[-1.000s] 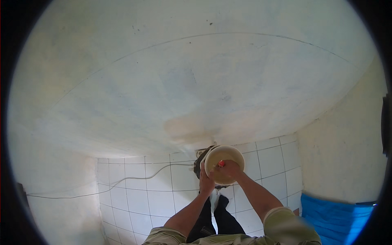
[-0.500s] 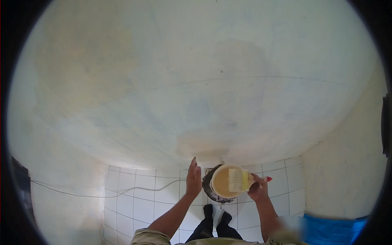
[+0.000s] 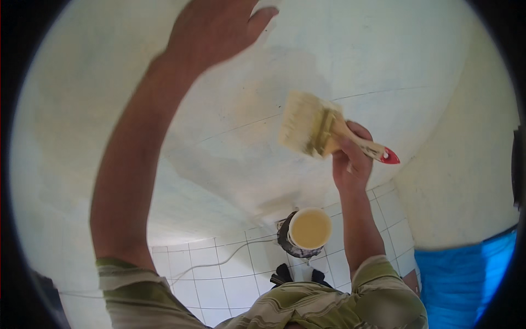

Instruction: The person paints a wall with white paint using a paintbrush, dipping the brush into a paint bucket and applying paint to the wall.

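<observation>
My right hand [image 3: 352, 159] is wrapped round the pale wooden handle of a wide paintbrush [image 3: 320, 127]. Its bristles, loaded with pale paint, point up and left in front of the wall [image 3: 235, 159]. Lifted high at the top left, my left hand [image 3: 222, 33] has its thumb stretched away from the palm; the other fingers run past the picture's edge. Whether that hand touches the wall I cannot tell. Below the brush stands a white bucket [image 3: 291, 234] holding beige paint [image 3: 311, 227].
A dark, paint-spotted round support [image 3: 286, 244] sits beneath the bucket. White floor tiles [image 3: 235, 268] carry a pale cable [image 3: 222, 263] running left. Blue sheeting [image 3: 455, 279] lies at the lower right, by the side wall [image 3: 455, 192]. My feet [image 3: 282, 274] are close to the bucket.
The paintbrush has gone from over the bucket up towards the wall in my right hand. My left hand has risen from beside the bucket to the top left.
</observation>
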The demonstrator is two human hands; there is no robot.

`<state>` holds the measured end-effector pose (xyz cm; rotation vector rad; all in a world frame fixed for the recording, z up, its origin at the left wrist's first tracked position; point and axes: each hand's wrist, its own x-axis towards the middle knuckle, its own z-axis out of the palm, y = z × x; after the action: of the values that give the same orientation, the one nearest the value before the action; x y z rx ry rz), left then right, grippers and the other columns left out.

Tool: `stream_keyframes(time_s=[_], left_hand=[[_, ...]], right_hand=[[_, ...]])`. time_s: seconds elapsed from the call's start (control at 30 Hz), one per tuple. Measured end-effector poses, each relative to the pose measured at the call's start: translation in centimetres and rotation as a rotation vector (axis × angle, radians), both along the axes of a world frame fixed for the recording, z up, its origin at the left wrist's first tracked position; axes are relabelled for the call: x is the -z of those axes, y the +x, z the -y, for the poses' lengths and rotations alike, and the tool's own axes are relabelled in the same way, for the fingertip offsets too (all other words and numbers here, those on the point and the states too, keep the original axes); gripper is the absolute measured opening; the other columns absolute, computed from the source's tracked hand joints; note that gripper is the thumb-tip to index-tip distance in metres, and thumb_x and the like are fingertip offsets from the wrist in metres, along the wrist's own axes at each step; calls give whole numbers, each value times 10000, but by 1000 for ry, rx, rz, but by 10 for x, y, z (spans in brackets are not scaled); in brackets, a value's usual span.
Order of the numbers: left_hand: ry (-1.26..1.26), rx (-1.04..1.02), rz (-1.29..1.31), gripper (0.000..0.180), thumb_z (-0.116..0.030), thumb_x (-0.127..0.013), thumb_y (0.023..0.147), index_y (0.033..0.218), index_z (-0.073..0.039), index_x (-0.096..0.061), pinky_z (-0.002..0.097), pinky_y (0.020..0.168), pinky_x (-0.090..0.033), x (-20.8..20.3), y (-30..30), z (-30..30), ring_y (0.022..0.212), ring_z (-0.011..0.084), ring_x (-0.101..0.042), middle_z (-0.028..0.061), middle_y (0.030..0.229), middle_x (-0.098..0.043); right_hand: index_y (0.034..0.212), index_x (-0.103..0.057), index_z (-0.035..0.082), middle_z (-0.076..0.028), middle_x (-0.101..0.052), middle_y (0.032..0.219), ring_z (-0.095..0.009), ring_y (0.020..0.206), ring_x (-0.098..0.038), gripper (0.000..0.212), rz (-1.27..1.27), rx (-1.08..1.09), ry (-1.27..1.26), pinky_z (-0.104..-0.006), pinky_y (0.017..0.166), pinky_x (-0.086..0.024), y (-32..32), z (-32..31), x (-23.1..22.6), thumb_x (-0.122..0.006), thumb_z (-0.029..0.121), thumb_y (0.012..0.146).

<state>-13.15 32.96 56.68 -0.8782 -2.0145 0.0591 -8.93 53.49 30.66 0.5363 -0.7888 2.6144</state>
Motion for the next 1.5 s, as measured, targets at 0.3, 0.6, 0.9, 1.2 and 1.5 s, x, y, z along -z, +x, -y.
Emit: stream_keyframes(time_s=[0.3,0.6,0.9,1.2,1.5], left_hand=[[-386,-162,-479,607,-471,-495,1011,1518,-148,-405,462,1255,-178,-35,-87,-23,1501,286,-267,137,1601,-331],[-340,-110,-593,639,-538,-531,976,1492,-170,-451,462,1253,-193,-29,-95,-26,1492,264,-290,107,1593,-354],[-59,101,-278,647,-483,-628,950,1486,-161,-465,456,1243,-184,18,-82,18,1496,312,-291,132,1586,-374],[879,-10,565,193,-10,-611,931,1107,0,-690,302,731,-529,274,41,38,833,177,-673,136,977,-709],[1389,193,783,267,-176,-559,1013,1161,18,-668,290,815,-522,279,22,30,875,168,-671,97,1004,-715]], right_hand=[[1100,-671,-34,-142,-695,1133,-181,988,-667,217,-129,566,437,-301,832,-556,-42,36,-41,-675,-63,885],[1030,-708,31,-226,-700,1152,-311,996,-715,255,-389,992,883,-349,872,-579,-33,68,-37,-762,-54,796],[1075,-729,126,-167,-719,1126,-286,975,-723,327,-305,784,1001,-361,837,-594,-54,63,-19,-784,12,774],[1155,-660,-14,-257,-635,1252,-324,1131,-647,257,-383,911,664,-394,932,-568,-53,-5,-24,-687,-38,900],[1019,-742,76,-248,-702,1131,-288,846,-747,276,-560,684,693,-315,710,-599,-30,121,-56,-780,-5,758]])
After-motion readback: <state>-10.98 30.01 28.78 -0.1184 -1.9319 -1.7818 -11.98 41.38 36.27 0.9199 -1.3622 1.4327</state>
